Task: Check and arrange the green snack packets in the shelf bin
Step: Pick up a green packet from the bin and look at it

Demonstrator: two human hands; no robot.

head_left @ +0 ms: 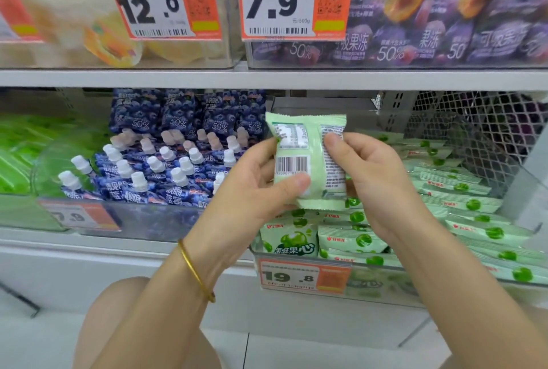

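Observation:
A pale green snack packet [314, 143] is held upright in front of the shelf, its back with barcode and printed text turned toward me. My left hand [261, 179] grips its left and lower edge, thumb across the front. My right hand [370, 179] pinches its right edge. Below and to the right, a clear shelf bin [296, 262] holds several more green packets [350, 239] with green fruit pictures, lying in loose rows. An orange 19.8 price tag [302, 276] hangs on the bin's front.
A bin of blue spouted pouches [154, 173] stands left of the green bin. Further left are bright green packs [20, 155]. A wire mesh panel [474, 125] backs the right side. The upper shelf [267, 78] carries purple and yellow packs with price tags.

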